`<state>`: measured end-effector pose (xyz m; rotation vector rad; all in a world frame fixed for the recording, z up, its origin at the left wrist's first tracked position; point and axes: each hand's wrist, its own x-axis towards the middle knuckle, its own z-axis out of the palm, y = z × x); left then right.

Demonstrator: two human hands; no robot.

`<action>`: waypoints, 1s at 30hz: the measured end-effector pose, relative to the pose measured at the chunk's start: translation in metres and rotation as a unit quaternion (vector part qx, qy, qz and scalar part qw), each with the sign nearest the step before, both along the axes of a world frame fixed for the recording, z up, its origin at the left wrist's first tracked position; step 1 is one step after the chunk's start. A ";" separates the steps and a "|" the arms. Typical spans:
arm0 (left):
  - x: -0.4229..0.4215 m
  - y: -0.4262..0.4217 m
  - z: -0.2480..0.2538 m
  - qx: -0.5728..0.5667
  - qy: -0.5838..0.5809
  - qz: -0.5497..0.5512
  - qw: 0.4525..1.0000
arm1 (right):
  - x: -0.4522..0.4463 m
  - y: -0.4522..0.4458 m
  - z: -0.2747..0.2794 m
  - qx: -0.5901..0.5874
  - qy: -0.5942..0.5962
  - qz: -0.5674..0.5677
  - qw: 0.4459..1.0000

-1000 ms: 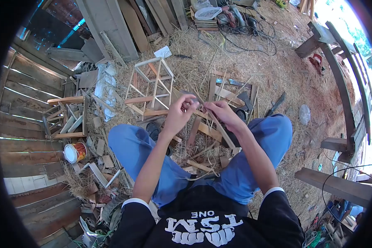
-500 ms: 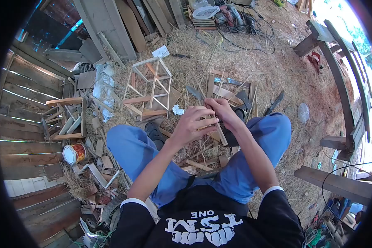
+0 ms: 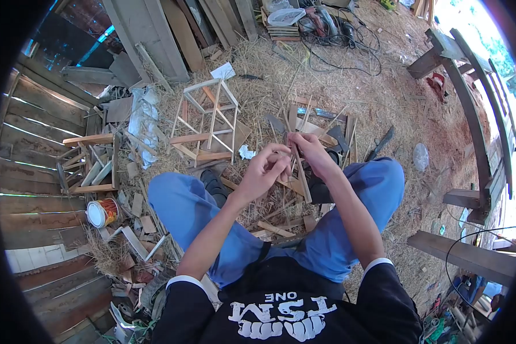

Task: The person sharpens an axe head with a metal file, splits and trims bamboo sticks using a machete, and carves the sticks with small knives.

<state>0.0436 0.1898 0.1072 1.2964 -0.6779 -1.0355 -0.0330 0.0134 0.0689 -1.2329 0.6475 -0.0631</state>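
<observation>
My right hand [image 3: 311, 153] is closed around a knife whose long wooden handle [image 3: 305, 182] points back toward my body. Its grey blade [image 3: 276, 124] shows only partly beyond my fingers. Beside it, my left hand [image 3: 265, 173] is curled with thumb and fingers pinched, apparently on a thin wooden strip [image 3: 293, 165]; the fingers partly hide it. Both hands are close together above the ground between my bent knees. Left of them stands a small frame of light wooden sticks [image 3: 211, 127]. Wood offcuts [image 3: 275, 229] lie beneath my hands.
A second knife [image 3: 382, 142] lies beside my right knee. Wooden pieces [image 3: 321, 131] are piled ahead. A paint can [image 3: 102, 212] and a small wooden stool [image 3: 92, 164] sit at left. Power tools with cords [image 3: 327, 26] lie at the back, and a dark wooden structure [image 3: 467, 109] stands at right.
My left hand has moved slightly toward my body and its spread fingers have curled in. The knife has turned in my right hand, so less of its blade shows.
</observation>
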 end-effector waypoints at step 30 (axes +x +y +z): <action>-0.025 -0.007 0.008 0.085 -0.192 -0.093 0.973 | 0.001 -0.008 0.001 0.070 -0.138 -0.217 0.964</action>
